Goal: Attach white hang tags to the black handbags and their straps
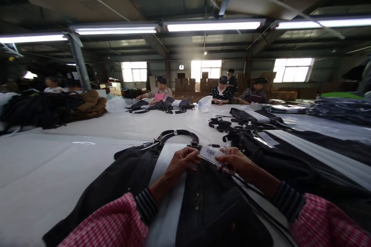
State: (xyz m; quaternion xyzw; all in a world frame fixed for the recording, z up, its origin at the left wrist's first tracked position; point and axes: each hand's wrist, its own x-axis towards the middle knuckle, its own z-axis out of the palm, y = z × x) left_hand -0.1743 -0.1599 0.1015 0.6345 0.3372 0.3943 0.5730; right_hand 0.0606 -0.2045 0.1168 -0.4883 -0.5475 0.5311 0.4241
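A black bag [208,200] with a pale stripe and dark handles [178,136] lies flat on the white table [43,170] right in front of me. My left hand [181,162] is curled over the bag's top edge, fingers pinched next to a small clear-wrapped barcode tag [211,153]. My right hand [236,160] grips the tag's other end, fingers closed on it. Both of my sleeves are pink check with striped cuffs.
More black bags [290,150] lie stacked to the right, with straps [220,124] beyond. A heap of dark and brown cloth [52,108] sits at the far left. Several people work along the table's far side, with bags [168,106] and a plastic bag [205,103] before them.
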